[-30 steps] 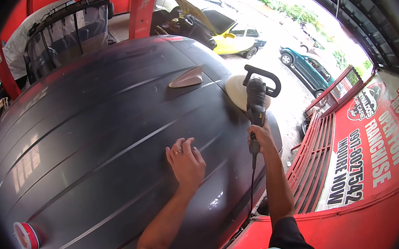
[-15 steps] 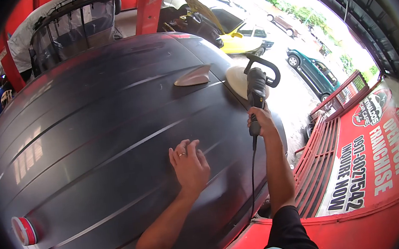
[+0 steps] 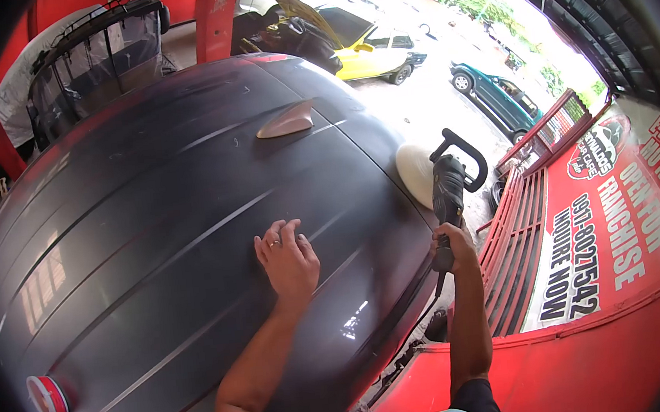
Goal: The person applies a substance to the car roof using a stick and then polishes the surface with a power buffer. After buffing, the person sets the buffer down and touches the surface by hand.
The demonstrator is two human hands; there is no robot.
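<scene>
My right hand [image 3: 454,247] is wrapped round the rear handle of a black corded polisher [image 3: 449,188]. Its pale round buffing pad [image 3: 417,173] lies against the right edge of the dark grey car roof [image 3: 194,273]. A black loop handle [image 3: 474,160] sticks out near the pad. My left hand [image 3: 289,263], with a ring on one finger, rests on the roof, fingers spread and slightly bent. Beyond it stands a brownish shark-fin antenna [image 3: 286,121]. A round tin with a red and white side [image 3: 48,398] sits on the roof at the lower left.
A red wall with a printed banner [image 3: 607,229] and slatted grille [image 3: 518,244] runs along the right. A red post [image 3: 213,20] rises behind the roof. Farther off are a yellow car [image 3: 372,53], a green vehicle [image 3: 497,93] and a plastic-covered vehicle [image 3: 98,65].
My right hand has brought the polisher nearer and along the roof's right edge. The camera view has shifted somewhat; my left hand stays on the roof.
</scene>
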